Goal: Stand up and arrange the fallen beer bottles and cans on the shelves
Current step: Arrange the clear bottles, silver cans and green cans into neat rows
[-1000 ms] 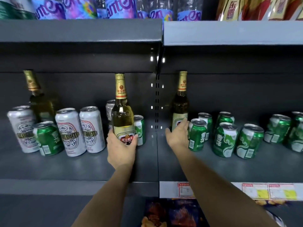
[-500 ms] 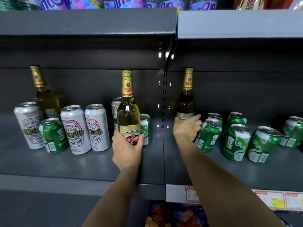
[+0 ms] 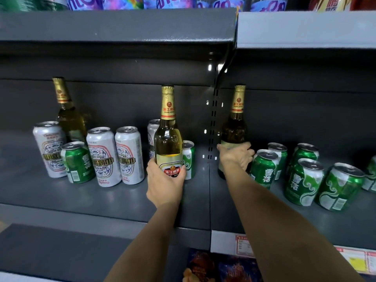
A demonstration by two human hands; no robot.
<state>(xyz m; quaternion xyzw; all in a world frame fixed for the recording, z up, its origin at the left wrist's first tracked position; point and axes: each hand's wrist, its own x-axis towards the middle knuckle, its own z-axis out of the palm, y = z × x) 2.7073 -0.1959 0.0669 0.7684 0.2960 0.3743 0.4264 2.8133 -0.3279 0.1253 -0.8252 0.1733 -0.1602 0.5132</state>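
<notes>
Now both arms reach forward over the shelf [image 3: 101,196], left hand [image 3: 165,185] gripping the middle bottle [image 3: 168,139], right hand [image 3: 237,157] clasping the darker bottle [image 3: 235,129] beside it.

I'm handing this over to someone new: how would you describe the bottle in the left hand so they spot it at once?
Find the perforated upright post that splits the grey shelf. Just left of it, the left hand grips a tall gold-capped beer bottle by its base. Unlike the two other bottles, it stands nearest the shelf's front edge, with its red label facing out and a small green can beside it.
</notes>
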